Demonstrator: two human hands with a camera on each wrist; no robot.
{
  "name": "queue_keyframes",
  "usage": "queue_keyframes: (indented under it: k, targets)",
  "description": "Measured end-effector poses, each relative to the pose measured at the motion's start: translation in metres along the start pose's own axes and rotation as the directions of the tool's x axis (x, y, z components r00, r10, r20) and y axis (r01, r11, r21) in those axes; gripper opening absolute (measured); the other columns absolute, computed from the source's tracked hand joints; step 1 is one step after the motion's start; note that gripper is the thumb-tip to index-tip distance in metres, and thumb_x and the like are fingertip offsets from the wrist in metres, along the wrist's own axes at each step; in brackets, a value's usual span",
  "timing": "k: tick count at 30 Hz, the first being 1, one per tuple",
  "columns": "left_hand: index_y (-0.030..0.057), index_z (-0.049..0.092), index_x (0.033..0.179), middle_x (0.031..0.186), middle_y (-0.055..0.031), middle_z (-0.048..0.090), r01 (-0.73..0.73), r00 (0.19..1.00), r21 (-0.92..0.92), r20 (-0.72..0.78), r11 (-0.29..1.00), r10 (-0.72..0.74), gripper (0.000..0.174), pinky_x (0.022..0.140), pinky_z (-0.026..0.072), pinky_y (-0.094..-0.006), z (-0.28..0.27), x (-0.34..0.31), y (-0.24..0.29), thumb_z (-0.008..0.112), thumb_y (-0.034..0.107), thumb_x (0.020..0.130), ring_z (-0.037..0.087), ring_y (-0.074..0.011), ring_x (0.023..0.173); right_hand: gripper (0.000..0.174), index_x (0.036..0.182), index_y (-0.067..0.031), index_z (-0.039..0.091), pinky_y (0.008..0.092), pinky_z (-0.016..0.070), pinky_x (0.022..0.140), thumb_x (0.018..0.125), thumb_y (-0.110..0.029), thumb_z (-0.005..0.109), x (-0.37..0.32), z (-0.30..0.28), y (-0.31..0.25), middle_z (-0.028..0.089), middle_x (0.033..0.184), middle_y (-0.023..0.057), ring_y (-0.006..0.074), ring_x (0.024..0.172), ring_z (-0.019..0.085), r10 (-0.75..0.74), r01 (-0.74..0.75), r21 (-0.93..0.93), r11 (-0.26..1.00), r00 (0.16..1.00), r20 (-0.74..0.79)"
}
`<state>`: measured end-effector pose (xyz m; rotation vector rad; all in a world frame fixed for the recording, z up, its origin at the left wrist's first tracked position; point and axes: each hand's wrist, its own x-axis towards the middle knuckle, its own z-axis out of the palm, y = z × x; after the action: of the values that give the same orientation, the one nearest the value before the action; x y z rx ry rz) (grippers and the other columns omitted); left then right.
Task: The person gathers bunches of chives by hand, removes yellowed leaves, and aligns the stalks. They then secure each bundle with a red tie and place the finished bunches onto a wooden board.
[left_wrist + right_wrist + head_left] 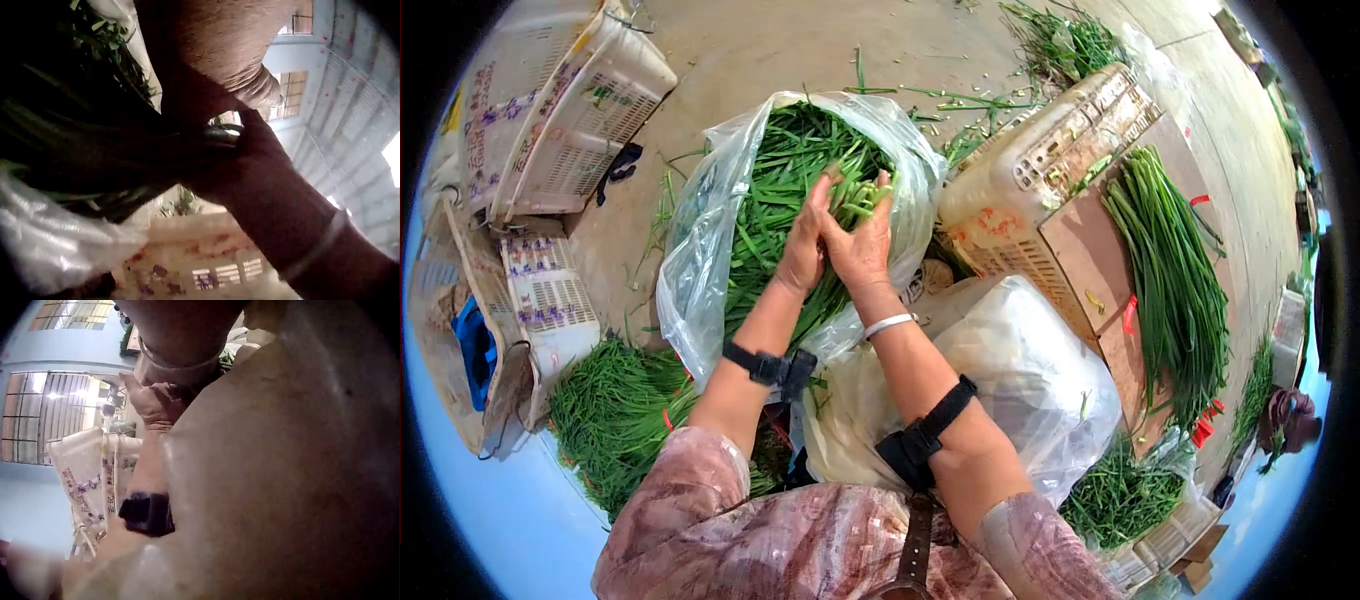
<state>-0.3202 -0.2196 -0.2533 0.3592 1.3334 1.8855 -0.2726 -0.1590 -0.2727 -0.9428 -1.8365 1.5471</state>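
Note:
Both hands meet over a clear plastic bag (pixel 700 255) stuffed with long green garlic chives (pixel 775 190). My left hand (pixel 807 243) and right hand (pixel 861 252) hold a bunch of chives (pixel 858 200) between them, its pale cut stem ends up between the fingers. The two wrists lie close together, thumbs near each other. In the left wrist view, the right hand (pixel 253 165) with its white bangle curls round the shadowed bunch beside the left hand (pixel 200 69). Plastic sheeting (pixel 281 469) covers much of the right wrist view, where the left hand (pixel 156 403) shows small and the grip is hidden.
A second bundle of chives (pixel 1170 280) lies on a board (pixel 1090 260) over an upturned crate (pixel 1020 160) at right. A full white plastic bag (pixel 1040 370) sits below the right forearm. More chives (pixel 620 410) and white crates (pixel 565 110) stand at left.

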Motion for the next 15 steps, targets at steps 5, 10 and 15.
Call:
queue_keyframes:
  k: [5, 10, 15]
  targets:
    - [-0.0009, 0.009, 0.139, 0.137, -0.0185, 0.029, -0.229, 0.962, 0.133, -0.120, 0.964, 0.245, 0.104, 0.106, 0.0200, -0.0369, 0.007, -0.031, -0.020, 0.036, 0.075, 0.075, 0.029, -0.0254, 0.126, 0.054, 0.114, 0.0022, 0.045, 0.0254, 0.0481, 0.067, 0.069, -0.011, 0.072, -0.002, 0.002, 0.011, 0.060, 0.087, 0.0085, 0.0156, 0.076, 0.058, 0.123, -0.134, 0.335, 0.933, 0.991, 0.054]
    - [0.0003, 0.010, 0.136, 0.124, -0.0199, 0.041, -0.174, 0.962, -0.378, -0.265, 0.909, 0.074, 0.090, 0.102, 0.0295, -0.0374, -0.015, -0.028, -0.017, 0.046, 0.061, 0.081, 0.044, -0.0279, 0.114, 0.018, 0.089, 0.0012, 0.057, 0.0236, 0.0470, 0.061, 0.074, -0.003, 0.064, -0.005, 0.002, 0.003, 0.062, 0.072, 0.0047, 0.0080, 0.065, 0.056, 0.088, -0.084, 0.144, 0.986, 0.996, -0.026]
    - [0.0009, 0.048, 0.113, 0.094, -0.0095, 0.059, 0.076, 0.963, -0.237, -0.234, 0.969, -0.133, 0.034, 0.077, 0.0492, -0.0335, -0.064, 0.003, -0.011, 0.049, 0.026, 0.090, 0.059, -0.0223, 0.090, 0.016, 0.087, -0.0023, 0.057, 0.0269, 0.0475, 0.060, 0.073, -0.006, 0.064, -0.005, -0.002, 0.002, 0.062, 0.072, 0.0071, 0.0133, 0.063, 0.059, -0.017, 0.019, 0.224, 0.974, 1.000, -0.014]
